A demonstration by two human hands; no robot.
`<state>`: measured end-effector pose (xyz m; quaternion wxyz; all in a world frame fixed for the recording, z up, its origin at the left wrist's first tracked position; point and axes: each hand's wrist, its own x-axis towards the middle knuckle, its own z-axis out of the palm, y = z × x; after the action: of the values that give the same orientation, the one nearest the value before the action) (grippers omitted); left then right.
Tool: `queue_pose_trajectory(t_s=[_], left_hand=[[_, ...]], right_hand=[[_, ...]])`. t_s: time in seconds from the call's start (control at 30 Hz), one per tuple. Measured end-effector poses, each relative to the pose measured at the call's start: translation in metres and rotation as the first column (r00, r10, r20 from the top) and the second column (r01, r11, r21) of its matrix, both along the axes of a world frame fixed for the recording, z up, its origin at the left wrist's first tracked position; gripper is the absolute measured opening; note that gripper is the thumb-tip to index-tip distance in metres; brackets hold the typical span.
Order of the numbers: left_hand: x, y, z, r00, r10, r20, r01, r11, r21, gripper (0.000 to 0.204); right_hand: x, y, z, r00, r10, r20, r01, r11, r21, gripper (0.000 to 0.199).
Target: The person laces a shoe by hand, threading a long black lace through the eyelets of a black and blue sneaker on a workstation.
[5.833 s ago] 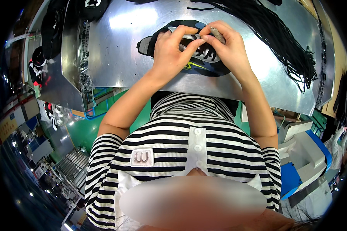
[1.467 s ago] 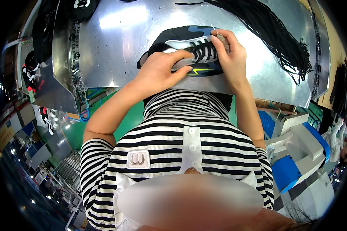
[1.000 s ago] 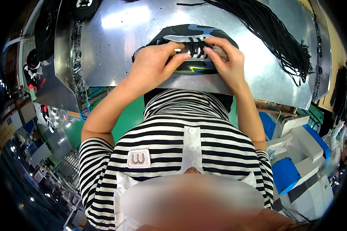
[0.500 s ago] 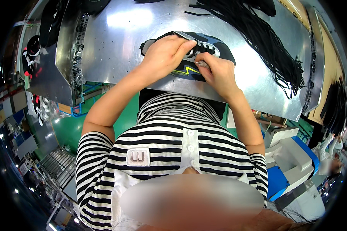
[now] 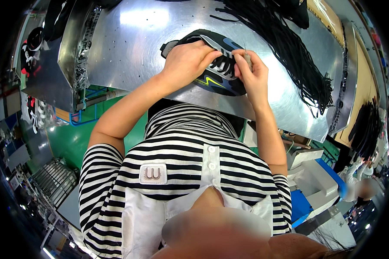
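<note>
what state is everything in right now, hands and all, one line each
dark shoe: on the table, opening facing up, toe to the right
shoe's black lace: crossed over the front; tied or not, can't tell
left hand: gripping the shoe at its opening, some fingers hidden
right hand: closed on a slim tool
slim tool: held, partly hidden
black cord bundle: lying loose, ends splayed

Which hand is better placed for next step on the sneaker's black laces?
Probably the right hand: it holds a slim brownish object beside the black laces; the left hand covers part of the black-blue sneaker.
</note>
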<state>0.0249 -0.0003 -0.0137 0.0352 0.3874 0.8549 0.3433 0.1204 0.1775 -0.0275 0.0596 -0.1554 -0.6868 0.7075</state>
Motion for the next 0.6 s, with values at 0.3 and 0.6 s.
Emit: queue_pose_trajectory(t_s=[0.3, 0.6], left_hand=[[-0.008, 0.001, -0.007, 0.999, 0.033, 0.01, -0.033, 0.997, 0.066, 0.034], [-0.021, -0.002, -0.009, 0.982, -0.095, -0.165, 0.124, 0.976, 0.177, 0.021]], right_hand=[[-0.019, -0.008, 0.002, 0.998, 0.043, 0.042, -0.054, 0.942, 0.331, 0.017], [-0.009, -0.006, 0.003, 0.996, -0.079, 0.037, 0.081, 0.996, -0.036, 0.008]])
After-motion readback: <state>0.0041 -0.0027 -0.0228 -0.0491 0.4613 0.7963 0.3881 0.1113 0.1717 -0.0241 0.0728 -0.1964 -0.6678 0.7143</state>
